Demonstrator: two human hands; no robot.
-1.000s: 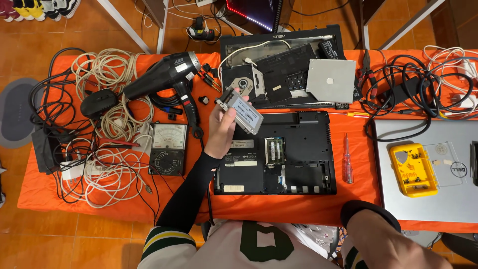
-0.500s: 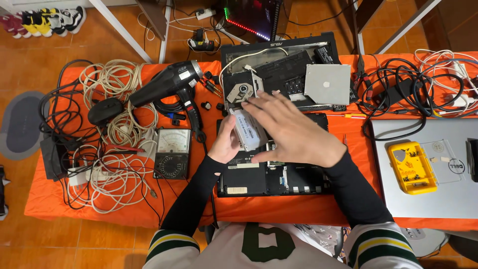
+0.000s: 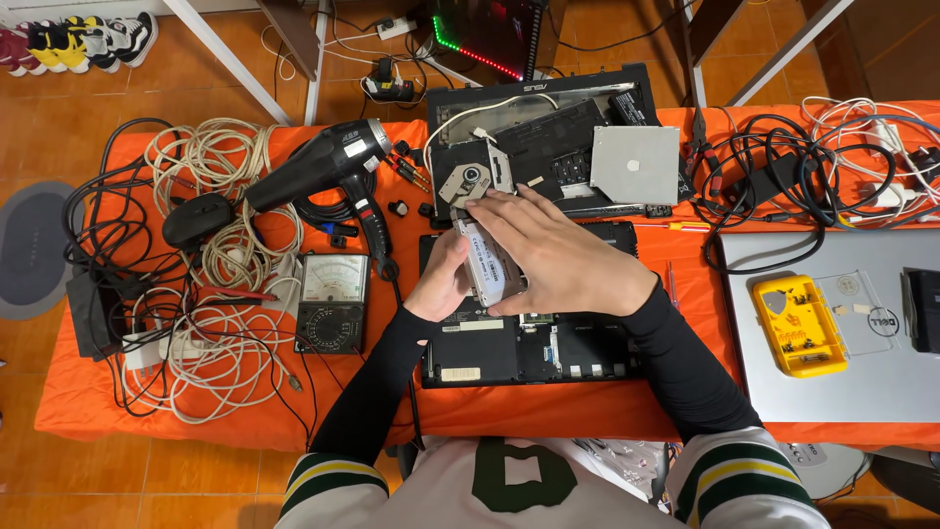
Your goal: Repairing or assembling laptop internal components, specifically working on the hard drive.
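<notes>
Two hands are on one small part. My left hand [image 3: 443, 284] holds a flat silver drive [image 3: 490, 266] from its left edge, fingers closed around it, and my right hand [image 3: 553, 260] lies over its top and right side, also gripping. The drive is lifted and tilted, above the top left corner of the open black laptop base [image 3: 529, 343] that lies on the orange bench [image 3: 245, 411].

To do this well, I think I must keep the drive by its edges only, not press on the flat face, and keep it level with the bay when I bring it to the base. My right hand covers most of it, so I cannot see the connector end; I would turn the wrist a little to see it before any push. Force should stay small, because such a connector bends easily.

Behind my hands lies a second opened laptop [image 3: 548, 137] with a round disc mechanism [image 3: 470, 181] and a grey square plate [image 3: 634, 165] on it. At the left are a black heat gun [image 3: 323, 176], an analog meter [image 3: 331, 302] and many coils of white cable [image 3: 206, 167]. At the right a closed silver laptop [image 3: 832, 392] carries a yellow screw tray [image 3: 798, 323]. A thin screwdriver [image 3: 671, 284] lies just beside the base, near my right forearm, so I should not sweep it with my sleeve.
</notes>
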